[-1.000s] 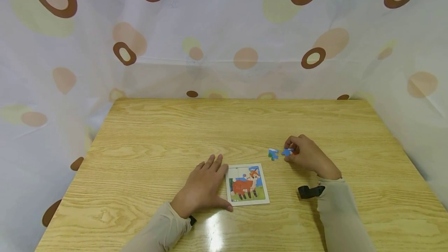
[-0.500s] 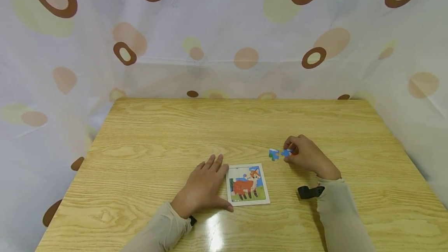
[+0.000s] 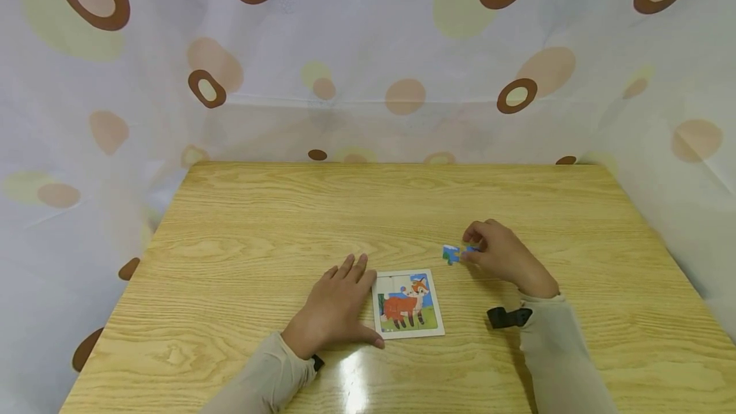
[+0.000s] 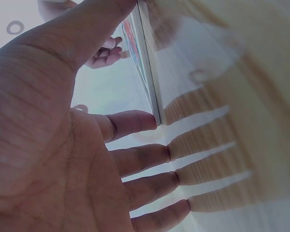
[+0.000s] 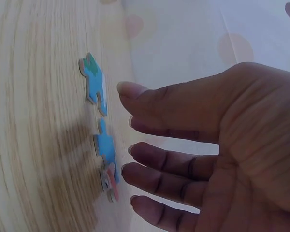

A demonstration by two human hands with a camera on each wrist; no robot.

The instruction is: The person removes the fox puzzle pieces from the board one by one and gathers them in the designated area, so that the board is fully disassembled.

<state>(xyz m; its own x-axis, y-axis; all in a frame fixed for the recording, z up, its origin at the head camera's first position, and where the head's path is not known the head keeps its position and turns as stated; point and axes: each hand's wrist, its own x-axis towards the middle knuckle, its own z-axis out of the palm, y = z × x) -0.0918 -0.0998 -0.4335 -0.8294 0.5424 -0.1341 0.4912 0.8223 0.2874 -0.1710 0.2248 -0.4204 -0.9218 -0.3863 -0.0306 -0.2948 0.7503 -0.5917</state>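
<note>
My left hand (image 3: 339,305) lies at the left side of a small puzzle tray (image 3: 415,335) with a red deer-like animal picture. In the left wrist view its fingers are spread, and the index fingertip touches the tray's edge. The picture's upper left is bare. My right hand (image 3: 503,257) hovers over blue puzzle pieces right of the tray, fingers loosely bent. In the right wrist view nothing sits between thumb and fingers. A blue-and-green piece (image 5: 93,84) lies near another blue piece (image 5: 105,145), which meets a pinkish-white part (image 5: 109,183); I cannot tell whether that is separate.
The wooden table (image 3: 259,209) extends around the tray and pieces. A white patterned cloth (image 3: 368,50) hangs at its back and along the sides. A black wrist device (image 3: 509,317) sits at the right sleeve.
My right hand has shifted slightly left and covers more of the blue piece beneath it. The gap between the pieces looks narrower. My left hand stays at the tray.
</note>
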